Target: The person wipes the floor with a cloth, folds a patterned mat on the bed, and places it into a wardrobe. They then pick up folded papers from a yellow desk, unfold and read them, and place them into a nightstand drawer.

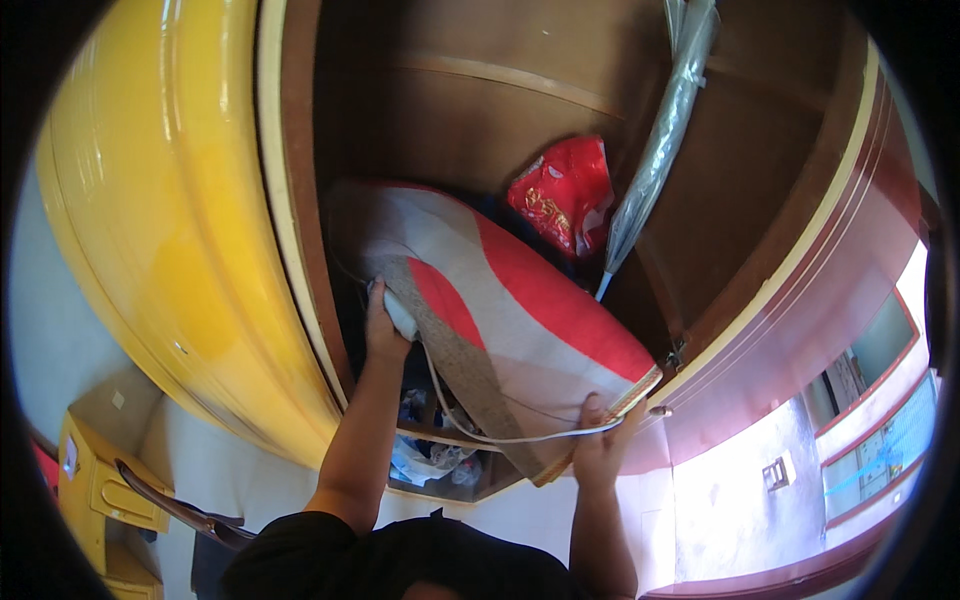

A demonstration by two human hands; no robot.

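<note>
A folded blanket [525, 300] in red, grey and white rests partly inside a wooden wardrobe, tilted down to the right. Its white cord [517, 438] and white plastic piece make it look like an electric blanket. My left hand [384, 322] grips the blanket's left side together with the white plastic piece [400, 315]. With fingers around the bound edge at the lower right, my right hand [602, 446] holds the blanket and touches the cord. The far left end of the blanket lies in shadow.
Behind the blanket are a crumpled red plastic bag [564, 193] and a furled silvery umbrella [660, 142]. The yellow door [172, 225] curves along the left. Below, a lower compartment holds plastic bags [427, 461]. A metal latch [676, 352] sits at the right edge.
</note>
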